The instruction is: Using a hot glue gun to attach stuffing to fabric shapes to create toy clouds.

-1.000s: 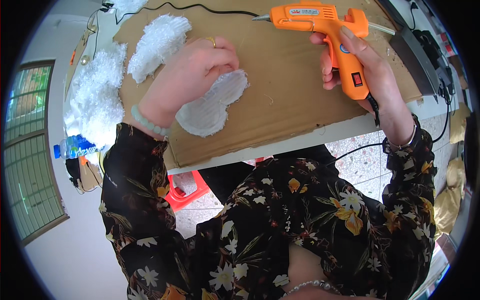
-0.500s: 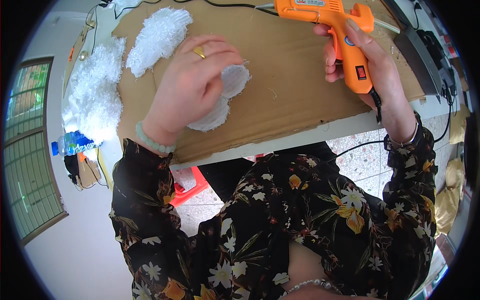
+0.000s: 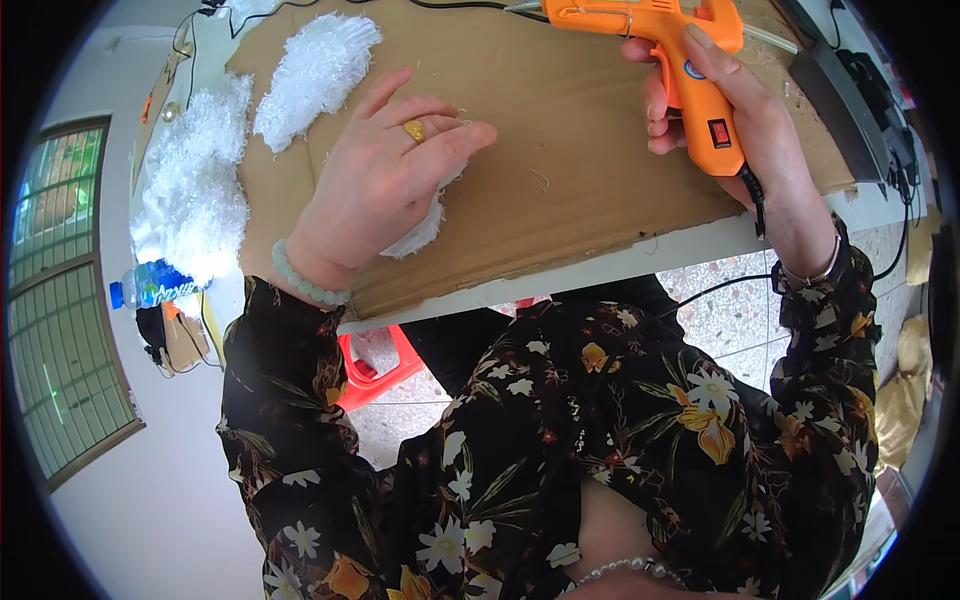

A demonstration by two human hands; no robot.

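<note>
My left hand [image 3: 385,175] lies over a small white fuzzy-edged fabric piece [image 3: 422,232] on the brown cardboard sheet [image 3: 560,200]. Its fingers are spread, and a gold ring shows on one of them. Most of that piece is hidden under the palm and fingers. My right hand [image 3: 768,130] grips an orange hot glue gun [image 3: 708,100] by its handle, held above the cardboard at the right. The gun's nozzle points left, and a pale glue stick [image 3: 770,40] sticks out of its back end.
A shaggy white oval piece [image 3: 315,80] lies at the upper left, beside a heap of white shaggy material [image 3: 195,185]. A plastic bottle [image 3: 160,285] is at the left edge. A dark grey box [image 3: 840,110] stands at the right. The gun's black cord [image 3: 730,283] hangs below the table edge.
My left hand has spread its fingers and now covers more of the small fabric piece. The glue gun in my right hand has shifted slightly up and left.
</note>
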